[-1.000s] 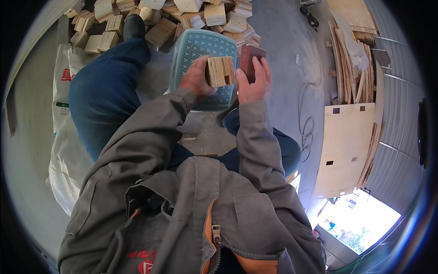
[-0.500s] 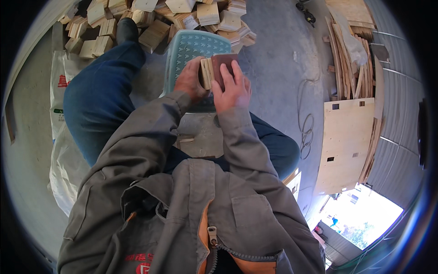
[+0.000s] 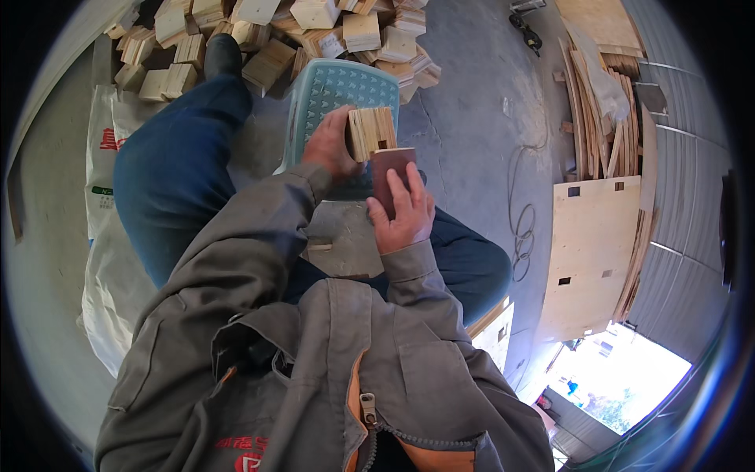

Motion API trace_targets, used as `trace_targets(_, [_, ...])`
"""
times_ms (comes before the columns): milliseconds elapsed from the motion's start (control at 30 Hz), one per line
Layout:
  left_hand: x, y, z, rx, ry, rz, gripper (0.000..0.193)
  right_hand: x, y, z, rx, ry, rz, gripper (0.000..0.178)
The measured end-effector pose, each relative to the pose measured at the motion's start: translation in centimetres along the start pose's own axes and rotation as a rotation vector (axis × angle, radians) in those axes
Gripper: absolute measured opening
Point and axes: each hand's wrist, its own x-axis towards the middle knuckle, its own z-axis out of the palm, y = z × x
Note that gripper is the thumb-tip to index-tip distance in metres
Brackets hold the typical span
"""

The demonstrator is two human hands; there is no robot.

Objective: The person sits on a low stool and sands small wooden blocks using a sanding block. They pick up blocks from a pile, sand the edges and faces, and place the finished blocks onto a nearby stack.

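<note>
My left hand grips a pale plywood block with layered edges, held upright over a light blue plastic stool. My right hand holds a dark reddish-brown sanding pad flat under its fingers, just below and touching the block's lower edge. Both hands sit in front of my chest, above my knees in blue trousers. A flat piece of wood lies on my lap under the hands.
A heap of similar wood blocks lies on the concrete floor beyond the stool. White sacks lie at my left. Plywood sheets and thin boards are stacked at the right, beside a coiled cable.
The right hand with the pad has slid down and toward me, off the block's face to its lower edge. The left hand has kept hold of the block, which is now more exposed.
</note>
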Motion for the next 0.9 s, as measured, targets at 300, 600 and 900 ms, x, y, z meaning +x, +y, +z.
trace_targets(300, [0.0,-0.4,0.2,-0.002,0.014,0.022,0.095,6.8,-0.4,3.3,-0.072,0.005,0.012,0.06])
trace_targets(600, [0.1,0.1,-0.1,-0.041,-0.019,-0.016,0.092,13.3,1.1,3.4,-0.051,-0.031,0.183,0.057])
trace_targets(900, [0.0,0.2,0.1,0.002,-0.014,0.039,0.09,2.7,0.8,0.1,-0.062,-0.073,0.081,0.062])
